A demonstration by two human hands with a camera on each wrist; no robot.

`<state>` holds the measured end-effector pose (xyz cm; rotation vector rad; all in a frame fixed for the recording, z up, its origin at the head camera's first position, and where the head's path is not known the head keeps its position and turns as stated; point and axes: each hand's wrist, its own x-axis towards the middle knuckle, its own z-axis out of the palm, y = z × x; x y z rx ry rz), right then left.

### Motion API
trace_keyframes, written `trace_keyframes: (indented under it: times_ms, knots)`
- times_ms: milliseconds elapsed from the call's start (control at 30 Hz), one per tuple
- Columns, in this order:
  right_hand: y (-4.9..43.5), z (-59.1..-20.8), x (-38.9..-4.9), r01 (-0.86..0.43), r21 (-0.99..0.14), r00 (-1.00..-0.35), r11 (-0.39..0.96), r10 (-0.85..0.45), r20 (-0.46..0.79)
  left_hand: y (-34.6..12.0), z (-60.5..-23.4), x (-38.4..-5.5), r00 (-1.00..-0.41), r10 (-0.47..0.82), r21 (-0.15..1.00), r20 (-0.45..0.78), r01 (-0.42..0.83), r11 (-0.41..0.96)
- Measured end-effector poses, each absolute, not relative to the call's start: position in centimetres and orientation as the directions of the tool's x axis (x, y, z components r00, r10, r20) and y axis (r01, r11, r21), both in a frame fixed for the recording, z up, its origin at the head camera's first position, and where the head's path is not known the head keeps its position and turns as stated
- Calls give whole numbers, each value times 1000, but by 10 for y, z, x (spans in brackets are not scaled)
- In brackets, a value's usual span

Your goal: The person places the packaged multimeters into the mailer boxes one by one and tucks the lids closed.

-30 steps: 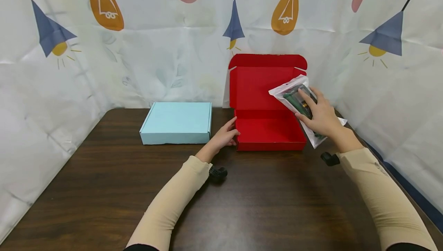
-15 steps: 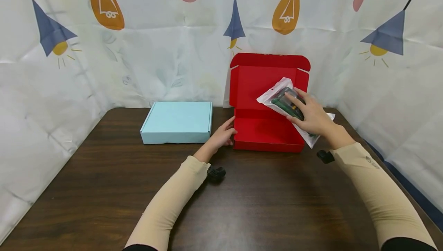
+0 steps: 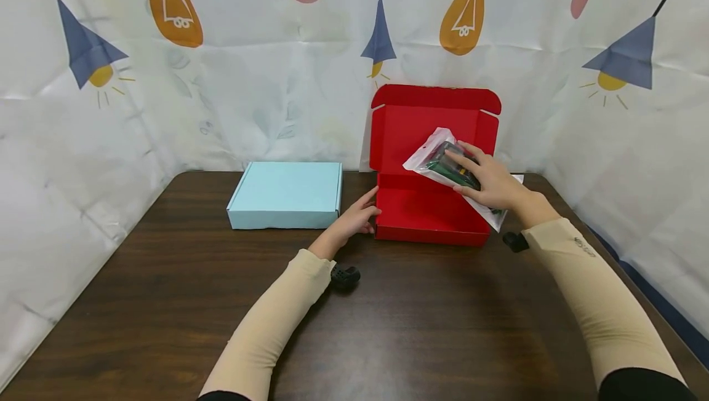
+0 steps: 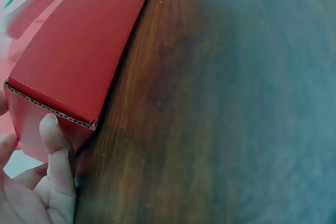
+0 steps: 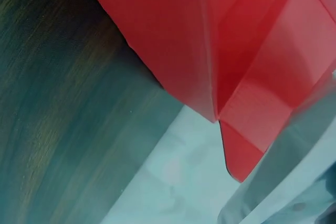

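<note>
A red cardboard box (image 3: 429, 234) stands with its lid (image 3: 412, 121) raised at the back. My left hand (image 3: 352, 221) rests against the box's left side. In the left wrist view, its thumb (image 4: 54, 135) touches the side wall just under the cardboard edge. My right hand (image 3: 492, 183) grips a white-edged clear plastic bag (image 3: 422, 157) from above, fingers spread across it. Something green and black shows inside the bag. Tilted, the bag overlaps the right part of the box and its lid. The right wrist view catches only part of the bag (image 5: 299, 182), beside the box's wall.
A closed light blue box (image 3: 290, 189) stands left of the red one on the dark wooden table (image 3: 415, 321). Behind the table hangs a white curtain (image 3: 249, 93) printed with lamps and bulbs.
My right hand has carried the bag leftward and a little down, from the red box's right edge to over its inside. My left hand stays against the box's side.
</note>
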<state>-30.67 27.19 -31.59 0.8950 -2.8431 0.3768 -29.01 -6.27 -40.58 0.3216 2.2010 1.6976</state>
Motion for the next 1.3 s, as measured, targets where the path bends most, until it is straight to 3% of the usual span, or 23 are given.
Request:
trace_keyframes:
  times_ms: [367,633,1300]
  knots:
    - [257,-327,-319,-642,-114,-763,758,-617,195,-69,-408,-293,-899,409,966,-155,-52,253]
    - [246,-331,-325,-730,-40,-676,683,-711,193,-69,-406,-296,-896,416,965,-154,-46,257]
    - [234,-345,-331,-788,70,-609,612,-791,63,-70,-407,-293,-892,424,962,-154,-38,270]
